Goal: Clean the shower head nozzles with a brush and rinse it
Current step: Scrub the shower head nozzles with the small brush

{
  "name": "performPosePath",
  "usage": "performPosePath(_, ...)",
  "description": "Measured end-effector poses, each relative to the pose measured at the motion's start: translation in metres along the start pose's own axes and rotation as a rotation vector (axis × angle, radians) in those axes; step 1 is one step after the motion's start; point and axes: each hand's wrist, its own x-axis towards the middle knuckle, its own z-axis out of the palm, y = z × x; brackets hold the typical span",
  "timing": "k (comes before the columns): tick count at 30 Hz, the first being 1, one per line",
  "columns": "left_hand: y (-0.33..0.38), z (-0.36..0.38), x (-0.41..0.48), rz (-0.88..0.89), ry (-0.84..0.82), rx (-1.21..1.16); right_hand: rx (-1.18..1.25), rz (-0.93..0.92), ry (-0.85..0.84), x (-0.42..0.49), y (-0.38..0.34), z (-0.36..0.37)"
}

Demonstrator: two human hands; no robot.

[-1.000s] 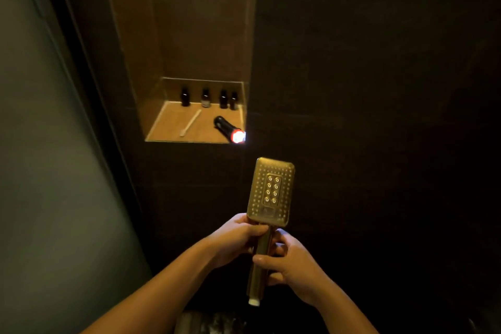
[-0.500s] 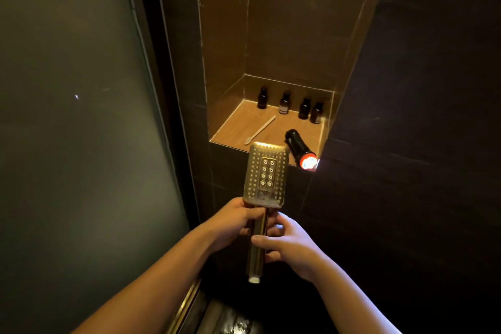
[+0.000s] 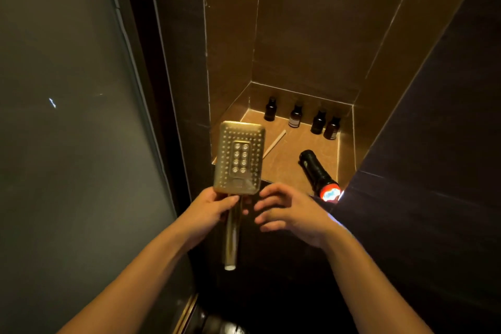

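My right hand (image 3: 291, 214) has come off the handle it was gripping half a second ago and now hangs just beside it, fingers spread and slightly bent, holding nothing. My left hand (image 3: 210, 210) alone now holds the shower head (image 3: 240, 157), with fingers and thumb wrapped round the neck where the flat rectangular head meets the handle. The head stands upright with its nozzle face turned toward me, and the handle's lower end hangs free with no hose on it. I have also moved closer to the tiled wall recess, so its shelf (image 3: 294, 150) now sits right behind the shower head. On that shelf lies a thin pale stick that I take to be the brush (image 3: 275, 141), its near end hidden behind the head. A lit black torch (image 3: 315, 171) lies near it, and four small dark bottles (image 3: 294, 116) stand along the back. A frosted glass panel (image 3: 67, 144) fills the left side. With my right hand free, I judge the next step is to reach for the brush; no scrubbing or rinsing looks to have begun.
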Motion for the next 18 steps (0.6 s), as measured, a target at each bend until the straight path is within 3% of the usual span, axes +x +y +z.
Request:
performPosePath(3, -0.004, -0.027, -0.003, 0.03, -0.015, -0.036, -0.12, -0.212, 0.159, 0.017, -0.033, -0.004)
performPosePath(6, -0.009, -0.039, -0.004, 0.004, -0.026, -0.052, -0.648, -0.313, 0.358, 0.053, -0.059, 0.005)
performPosePath(8, -0.009, -0.039, -0.004, -0.009, 0.004, -0.091, -1.071, -0.25, 0.387, 0.084, -0.069, 0.006)
performPosePath(10, -0.007, -0.038, -0.003, -0.007, 0.036, -0.117, -1.313, -0.128, 0.368, 0.108, -0.071, 0.002)
performPosePath(13, -0.007, -0.038, -0.003, -0.015, 0.08, -0.179, -1.451, -0.02, 0.332, 0.126, -0.067, -0.013)
performPosePath(18, -0.01, -0.035, -0.003, -0.024, 0.119, -0.241, -1.449, -0.15, 0.377, 0.13, -0.061, -0.03)
